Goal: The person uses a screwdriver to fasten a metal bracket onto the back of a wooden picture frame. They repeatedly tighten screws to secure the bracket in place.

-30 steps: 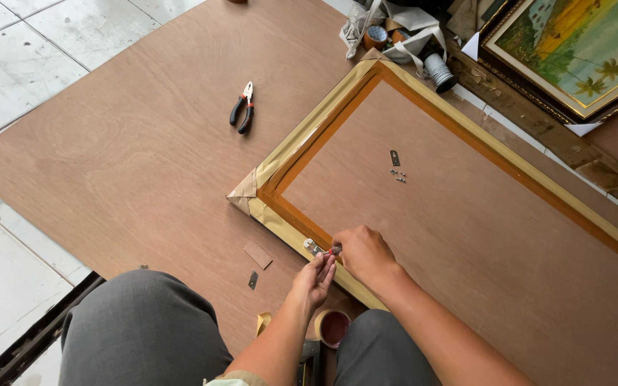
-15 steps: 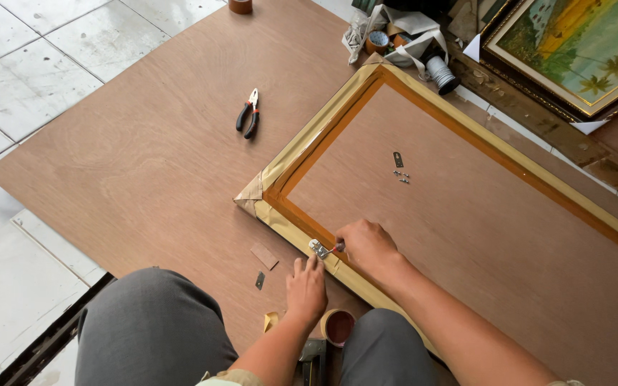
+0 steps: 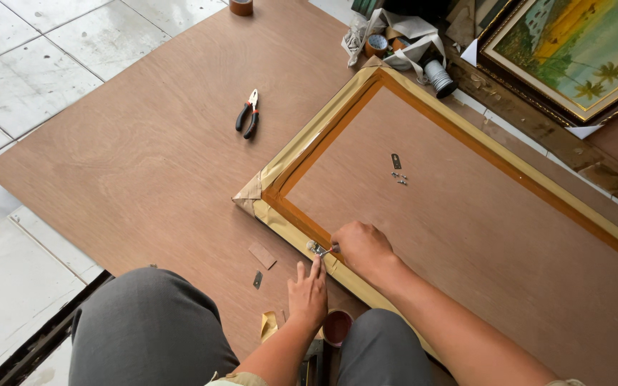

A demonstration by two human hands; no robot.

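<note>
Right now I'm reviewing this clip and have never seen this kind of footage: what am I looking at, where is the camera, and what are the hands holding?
There is no machine here. A person wears one camera on the head, so it looks down past their grey-trousered knees at their own two bare hands.

They sit at a big plywood sheet on a tiled floor. On it lies a picture frame face down, its edges wrapped in tan tape and its back a brown board. The right hand holds a small metal fitting against the frame's near edge; the left hand rests beside it, one finger pointing at the fitting.

Loose around them: pliers with red and black handles, a small metal plate with screws on the frame's back, tape rolls in a bag and a framed landscape painting at top right.
</note>
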